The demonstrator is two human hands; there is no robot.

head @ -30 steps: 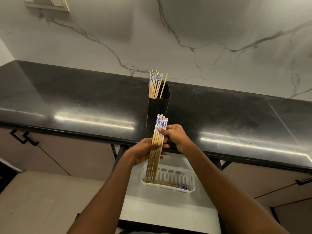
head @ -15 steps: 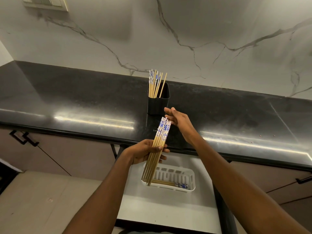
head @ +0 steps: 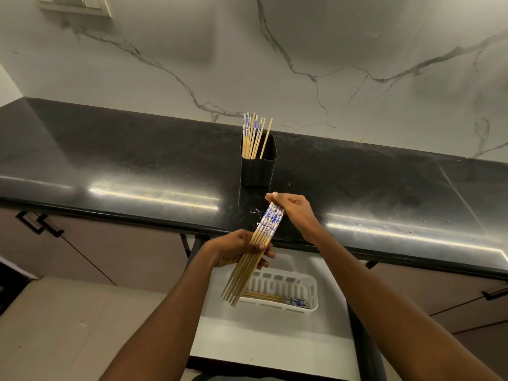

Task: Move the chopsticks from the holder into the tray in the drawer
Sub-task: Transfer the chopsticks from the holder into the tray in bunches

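The right hand, away a moment ago, has returned to pinch the patterned tops of the chopstick bundle, which the left hand clamps above the tray, squaring it for lowering.

A: What's on the person? Sleeves, gloves, anything?

B: Both forearms bare all the way to bottom edge of frame, no sleeve in view. Left hand and right hand bare too, no gloves.

A: Jewellery? Watch, rings?

B: Wrists plain, no watch or band. No rings on the fingers that show. Nails short, pale, unpainted; one on left thumb shows well, another at right fingertip.

A: Rest of body?

B: Only a dark grey sliver at bottom centre, between the arms. Can't tell what it is.
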